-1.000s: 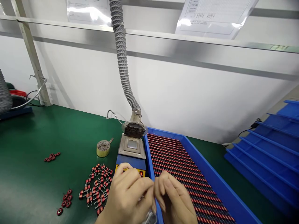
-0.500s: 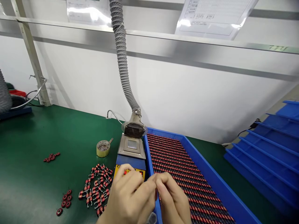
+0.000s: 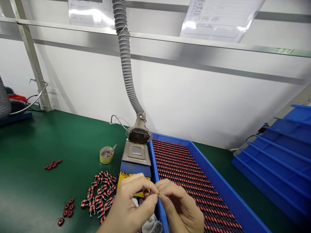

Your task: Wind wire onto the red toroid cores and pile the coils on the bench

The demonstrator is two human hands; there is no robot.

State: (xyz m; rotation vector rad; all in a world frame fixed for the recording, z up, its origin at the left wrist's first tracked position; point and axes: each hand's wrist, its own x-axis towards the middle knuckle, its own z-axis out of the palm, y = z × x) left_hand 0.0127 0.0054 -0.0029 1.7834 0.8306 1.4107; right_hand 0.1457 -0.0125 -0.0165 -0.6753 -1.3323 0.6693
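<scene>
Both hands meet over the near left edge of the blue tray [image 3: 227,187]. The left hand [image 3: 134,202] has its thumb and forefinger bent into a loop, their tips close together, and a small red part [image 3: 146,193] shows inside that loop, held above the tray's left rim; the fingers curled behind it are mostly hidden. The right hand [image 3: 181,205], over the near end of the tray, has its thumb and forefinger pressed together at the tips, right against the left fingertips; whether a wire lies between them is too small to tell. A pale crumpled cloth [image 3: 153,225] sits under the hands, by the tray's left edge. Neat rows of red parts [image 3: 179,168] cover the tray's floor. Just left of the tray stands a machine [image 3: 136,153] with a metal top, and the hood of a grey hose [image 3: 125,48] hangs by the tray's far left corner. Farther left of the tray are a yellow tin [image 3: 106,159] and a loose pile of red pieces [image 3: 100,192] with metal legs, then two small groups of red rings [image 3: 66,213]. Blue trays in a stack [image 3: 274,158] lean to the right of the tray.
</scene>
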